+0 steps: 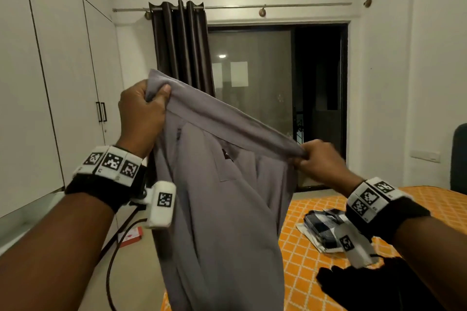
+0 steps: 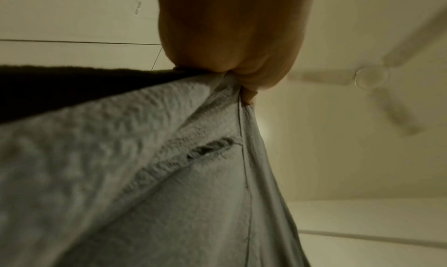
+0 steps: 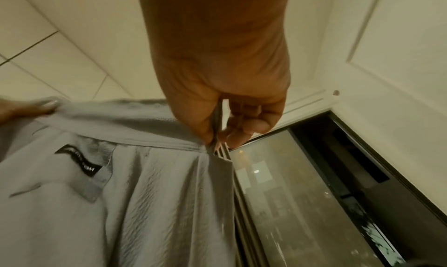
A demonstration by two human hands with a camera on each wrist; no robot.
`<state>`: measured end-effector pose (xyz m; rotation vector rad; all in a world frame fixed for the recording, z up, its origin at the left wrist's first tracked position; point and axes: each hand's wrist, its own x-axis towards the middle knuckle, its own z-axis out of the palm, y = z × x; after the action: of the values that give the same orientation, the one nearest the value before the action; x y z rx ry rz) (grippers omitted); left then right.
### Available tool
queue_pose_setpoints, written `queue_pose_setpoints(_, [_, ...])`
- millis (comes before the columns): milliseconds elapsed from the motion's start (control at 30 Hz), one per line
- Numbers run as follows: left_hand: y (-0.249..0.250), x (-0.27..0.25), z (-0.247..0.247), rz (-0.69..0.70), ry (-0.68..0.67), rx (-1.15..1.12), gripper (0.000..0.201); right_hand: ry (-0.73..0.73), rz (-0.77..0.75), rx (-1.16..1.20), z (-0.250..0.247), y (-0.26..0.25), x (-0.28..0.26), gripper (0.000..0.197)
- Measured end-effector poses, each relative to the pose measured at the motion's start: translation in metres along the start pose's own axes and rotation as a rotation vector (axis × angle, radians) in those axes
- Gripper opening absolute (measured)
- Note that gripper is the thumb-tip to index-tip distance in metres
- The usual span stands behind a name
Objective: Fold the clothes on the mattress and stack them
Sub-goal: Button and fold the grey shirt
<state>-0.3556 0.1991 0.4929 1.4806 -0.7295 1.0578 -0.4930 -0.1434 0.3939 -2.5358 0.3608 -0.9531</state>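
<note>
**Grey trousers held up by the waistband, ready to fold**

Head view: one pair of grey trousers (image 1: 217, 209) hangs in the air above the near edge of the orange mattress (image 1: 303, 247). The left hand (image 1: 142, 113) grips one end of the waistband, thumb curled over the cloth; the right hand (image 1: 319, 159) pinches the other end, lower than the left. Held this way the band is pulled taut and the legs drop free, probably so the garment can be straightened before it is folded. On the mattress, beyond the trousers, lies one black-and-white checked garment (image 1: 321, 228), already folded and likely the start of the stack, and nearer the person one black garment (image 1: 353, 283), loose. That makes three garments in sight.

Left wrist view: the left hand (image 2: 232, 42) is closed round bunched grey cloth, the trousers (image 2: 145, 175) falling away beneath it. A ceiling fan (image 2: 372, 76) shows overhead.

Right wrist view: the right hand (image 3: 225, 99) pinches the waistband's end between thumb and fingers (image 3: 251, 124). The trousers (image 3: 145, 194) hang below it, one black label (image 3: 80, 163) sewn by a pocket.
</note>
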Motion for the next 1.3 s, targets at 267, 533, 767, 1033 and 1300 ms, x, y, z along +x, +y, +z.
queue_pose_setpoints(267, [-0.011, -0.034, -0.025, 0.072, -0.22, 0.3, 0.011, 0.272, 0.099, 0.692, -0.021, -0.006, 0.012, 0.019])
queue_pose_setpoints(533, [0.028, -0.037, -0.055, -0.072, -0.312, 0.112, 0.013, -0.002, -0.341, 0.781, -0.07, -0.055, -0.013, 0.015])
queue_pose_setpoints(767, [-0.104, -0.057, -0.005, -0.55, -0.886, 0.079, 0.019, -0.625, -0.009, 0.766, 0.018, 0.002, 0.033, 0.022])
queue_pose_setpoints(1033, [-0.365, -0.134, 0.174, -0.606, -0.944, 0.433, 0.024, -0.385, 0.371, 0.014, 0.279, 0.138, 0.199, 0.027])
queue_pose_setpoints(1300, [-0.422, -0.367, 0.176, -0.78, -1.265, 0.488, 0.091, -0.302, 0.352, 0.105, 0.41, 0.178, 0.049, 0.019])
